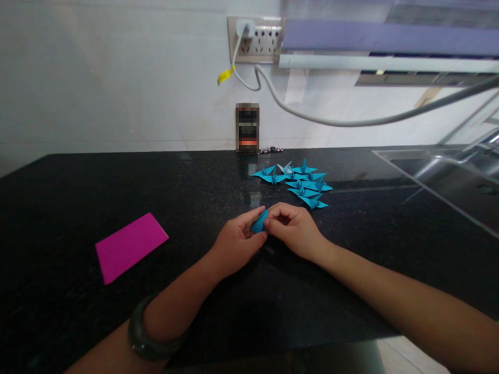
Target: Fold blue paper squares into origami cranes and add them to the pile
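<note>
A small folded piece of blue paper (pixel 259 222) is pinched between my two hands above the dark countertop. My left hand (pixel 239 241) grips it from the left, thumb in front and fingers behind. On its right edge, the thumb and forefinger of my right hand (pixel 293 227) close on the paper. Fingers cover part of the paper, so its full shape is hidden. Just beyond my right hand, several blue origami cranes (pixel 307 186) stand in a cluster, with one paler crane (pixel 286 168) at the back.
A magenta paper rectangle (pixel 131 248) lies on the black countertop (pixel 195 182) at the left. Against the wall stands a phone-like upright object (pixel 247 128), blurred out, beside a beaded strand (pixel 272 150). A metal sink (pixel 460 176) is at right. A white cable (pixel 335 122) hangs from the socket panel (pixel 268 41).
</note>
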`<control>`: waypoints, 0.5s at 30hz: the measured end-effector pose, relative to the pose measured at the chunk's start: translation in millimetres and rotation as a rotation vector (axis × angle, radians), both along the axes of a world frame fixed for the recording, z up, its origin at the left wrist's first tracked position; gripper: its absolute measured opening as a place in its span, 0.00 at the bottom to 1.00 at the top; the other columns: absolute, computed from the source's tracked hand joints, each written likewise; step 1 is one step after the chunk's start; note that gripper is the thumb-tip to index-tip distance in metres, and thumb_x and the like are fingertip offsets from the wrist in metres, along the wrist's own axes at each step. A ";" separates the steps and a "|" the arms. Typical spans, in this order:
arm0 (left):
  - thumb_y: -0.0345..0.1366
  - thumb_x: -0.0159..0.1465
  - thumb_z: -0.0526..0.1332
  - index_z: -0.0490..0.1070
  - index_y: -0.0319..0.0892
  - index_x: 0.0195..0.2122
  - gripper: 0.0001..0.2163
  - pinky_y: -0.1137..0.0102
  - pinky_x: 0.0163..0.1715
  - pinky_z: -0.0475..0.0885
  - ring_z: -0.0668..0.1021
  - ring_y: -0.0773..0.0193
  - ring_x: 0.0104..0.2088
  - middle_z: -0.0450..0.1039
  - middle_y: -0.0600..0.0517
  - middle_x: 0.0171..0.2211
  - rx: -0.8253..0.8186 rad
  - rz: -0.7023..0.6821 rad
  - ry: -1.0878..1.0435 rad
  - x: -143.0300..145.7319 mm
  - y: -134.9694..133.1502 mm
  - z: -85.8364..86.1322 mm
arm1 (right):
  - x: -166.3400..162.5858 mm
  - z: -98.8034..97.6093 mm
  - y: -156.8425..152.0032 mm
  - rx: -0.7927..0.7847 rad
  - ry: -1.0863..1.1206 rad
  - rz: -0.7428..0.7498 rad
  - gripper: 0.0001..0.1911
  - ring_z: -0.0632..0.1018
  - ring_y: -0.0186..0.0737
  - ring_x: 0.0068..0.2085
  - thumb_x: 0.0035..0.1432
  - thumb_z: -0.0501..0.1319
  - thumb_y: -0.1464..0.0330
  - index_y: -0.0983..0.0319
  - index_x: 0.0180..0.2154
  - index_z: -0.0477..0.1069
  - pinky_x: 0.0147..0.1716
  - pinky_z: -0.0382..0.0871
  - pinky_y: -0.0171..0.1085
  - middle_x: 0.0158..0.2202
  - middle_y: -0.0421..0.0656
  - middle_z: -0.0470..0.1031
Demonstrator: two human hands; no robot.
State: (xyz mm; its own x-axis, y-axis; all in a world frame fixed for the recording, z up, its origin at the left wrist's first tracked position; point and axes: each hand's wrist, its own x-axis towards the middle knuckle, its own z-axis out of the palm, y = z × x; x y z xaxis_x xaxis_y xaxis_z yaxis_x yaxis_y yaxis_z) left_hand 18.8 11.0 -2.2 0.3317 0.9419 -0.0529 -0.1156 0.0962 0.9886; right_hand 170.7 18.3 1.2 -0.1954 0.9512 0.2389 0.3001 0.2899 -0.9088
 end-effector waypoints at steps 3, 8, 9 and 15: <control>0.29 0.50 0.65 0.70 0.40 0.50 0.23 0.60 0.51 0.65 0.75 0.57 0.46 0.74 0.45 0.47 0.047 0.046 0.028 0.3 0.0 -0.2 | -0.9 1.3 -1.4 -0.015 0.020 0.007 0.04 0.71 0.34 0.28 0.47 0.59 0.70 0.63 0.22 0.69 0.31 0.66 0.36 0.24 0.40 0.71; 0.30 0.54 0.61 0.72 0.40 0.47 0.18 0.60 0.54 0.61 0.73 0.56 0.49 0.74 0.47 0.47 0.187 0.068 0.191 -2.5 1.2 1.8 | -3.1 0.2 -2.3 -0.085 0.089 0.001 0.05 0.70 0.33 0.27 0.46 0.59 0.69 0.63 0.21 0.66 0.30 0.65 0.35 0.23 0.39 0.69; 0.30 0.55 0.60 0.73 0.41 0.46 0.17 0.61 0.55 0.60 0.73 0.57 0.49 0.74 0.48 0.47 0.213 0.080 0.218 -3.1 1.7 2.1 | -3.5 -0.2 -2.3 -0.097 0.102 0.000 0.05 0.70 0.33 0.27 0.46 0.59 0.69 0.63 0.21 0.66 0.30 0.65 0.35 0.23 0.39 0.69; 0.31 0.57 0.56 0.72 0.43 0.46 0.15 0.63 0.50 0.64 0.74 0.58 0.47 0.73 0.49 0.47 0.178 0.098 0.163 -5.2 3.2 0.9 | -5.5 -1.1 -4.8 0.085 0.027 -0.004 0.05 0.72 0.35 0.32 0.47 0.58 0.72 0.62 0.22 0.67 0.35 0.67 0.37 0.28 0.41 0.72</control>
State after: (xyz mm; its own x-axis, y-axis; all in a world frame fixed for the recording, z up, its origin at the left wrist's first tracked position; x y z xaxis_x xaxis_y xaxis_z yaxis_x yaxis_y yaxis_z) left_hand 13.6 14.2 -1.3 0.2387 0.9685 0.0712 0.0462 -0.0846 0.9953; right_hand 165.1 13.5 0.1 -0.1839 0.9280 0.3241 0.2770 0.3652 -0.8888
